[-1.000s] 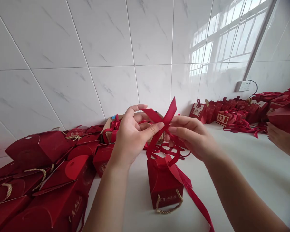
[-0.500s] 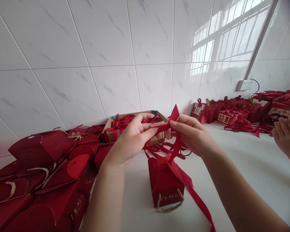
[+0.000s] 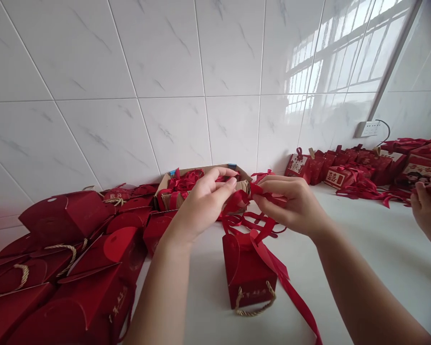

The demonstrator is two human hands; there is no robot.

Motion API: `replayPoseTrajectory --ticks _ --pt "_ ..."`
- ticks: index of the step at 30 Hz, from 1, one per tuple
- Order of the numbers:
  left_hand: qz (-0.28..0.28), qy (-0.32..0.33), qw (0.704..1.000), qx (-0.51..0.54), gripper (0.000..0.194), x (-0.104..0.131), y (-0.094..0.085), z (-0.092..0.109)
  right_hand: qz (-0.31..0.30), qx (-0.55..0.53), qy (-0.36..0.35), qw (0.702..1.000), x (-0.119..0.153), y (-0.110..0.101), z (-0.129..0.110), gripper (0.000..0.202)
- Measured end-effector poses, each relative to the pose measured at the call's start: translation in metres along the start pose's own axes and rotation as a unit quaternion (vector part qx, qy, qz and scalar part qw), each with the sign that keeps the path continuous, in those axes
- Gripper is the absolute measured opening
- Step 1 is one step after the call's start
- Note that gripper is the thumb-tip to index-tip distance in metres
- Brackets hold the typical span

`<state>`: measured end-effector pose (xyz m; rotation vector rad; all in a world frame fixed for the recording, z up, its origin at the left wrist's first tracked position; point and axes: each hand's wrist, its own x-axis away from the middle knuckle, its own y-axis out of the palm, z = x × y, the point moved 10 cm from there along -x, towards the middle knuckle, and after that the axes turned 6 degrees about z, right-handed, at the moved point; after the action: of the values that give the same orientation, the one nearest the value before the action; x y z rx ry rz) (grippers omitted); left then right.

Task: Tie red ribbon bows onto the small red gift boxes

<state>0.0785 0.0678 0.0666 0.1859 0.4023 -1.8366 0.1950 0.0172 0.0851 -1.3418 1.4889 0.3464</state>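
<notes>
- Left hand [image 3: 201,208]: thumb and fingers pinching red ribbon [image 3: 237,202], index finger stretched out above the thumb; exact fingertip contact partly hidden from where I stand
- Right hand [image 3: 290,206]: gripping the same ribbon between thumb and curled fingers, just beside the left hand; lower fingers hard to see
- Ribbon forms a loop between the hands, strands run down to the top of the red box [image 3: 249,268]
- That box stands upright on the white table [image 3: 352,244], below and between the two forearms, touched by neither hand
- Twisted gold rope handle [image 3: 255,314] droops from its near face, faint lettering there, can't read it
- Long ribbon tail leaves the box on the right and trails toward the near edge of my view
- Right behind the hands: cardboard tray [image 3: 163,184] near the wall, holding bunched red ribbons [image 3: 187,179]
- More ribbon strands lie loose on the table in front of the tray
- Left side: crowded stack of red boxes [image 3: 104,268], several with gold rope handles
- Right side, along the wall: row of smaller red boxes [image 3: 316,167], some with pale printed labels, ribbons lying in front
- Far right: co-worker's hand [image 3: 429,208], fingers up, near a printed box
- Behind it all: white marbled tile wall [image 3: 165,57], socket strip [image 3: 368,129] with a dark cable, barred window reflected in the tiles
</notes>
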Motion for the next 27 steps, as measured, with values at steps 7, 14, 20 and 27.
replayPoseTrajectory --ticks 7,14,20,27 --pt "0.033 0.12 0.955 -0.269 0.022 0.006 -0.015 0.017 0.07 0.032 0.158 0.984 0.002 -0.026 0.023 0.024" --pt "0.048 0.033 0.885 -0.462 0.01 0.011 -0.055 0.009 -0.07 0.232 0.291 0.926 0.03 -0.053 0.065 0.026" --pt "-0.058 -0.224 0.812 -0.535 0.019 0.022 -0.096 -0.062 -0.285 0.301 0.422 0.807 0.077 -0.055 0.131 0.018" --pt "-0.152 -0.176 0.811 -0.537 0.031 0.017 -0.054 -0.06 -0.286 0.24 0.319 0.871 0.056 -0.026 0.11 0.028"
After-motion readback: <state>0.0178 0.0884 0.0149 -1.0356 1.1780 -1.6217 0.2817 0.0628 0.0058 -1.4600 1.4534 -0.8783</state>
